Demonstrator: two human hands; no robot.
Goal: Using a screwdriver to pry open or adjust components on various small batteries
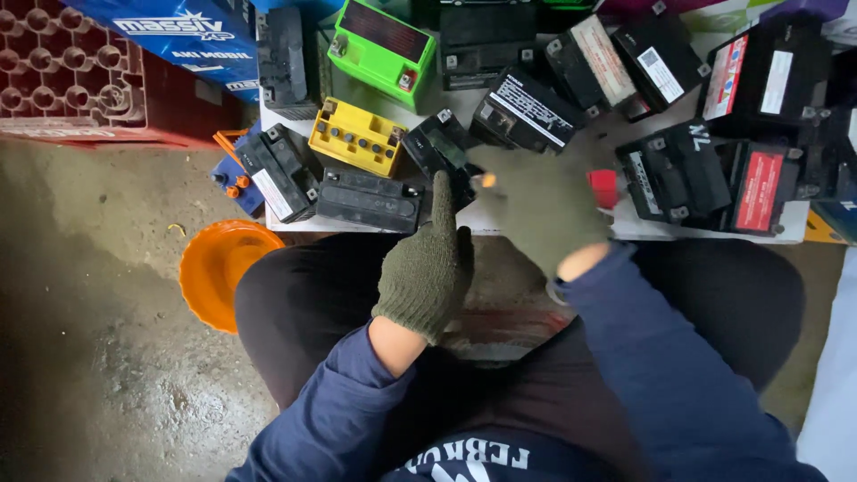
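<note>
Reaching right hand [544, 210], blurred, over batteries [527, 112]

Both gloved hands out front: left hand [427, 268] points a finger at a black battery [439, 147], right hand [540, 205] blurred beside a small red object [604, 186]. Yellow battery [357, 136] and green battery [382, 49] further in, orange bowl [210, 268] on the floor.

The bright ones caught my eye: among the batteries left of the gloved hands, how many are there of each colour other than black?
Green battery: 1
Yellow battery: 1
Blue battery, partly hidden, with orange caps: 1
Total: 3
</note>
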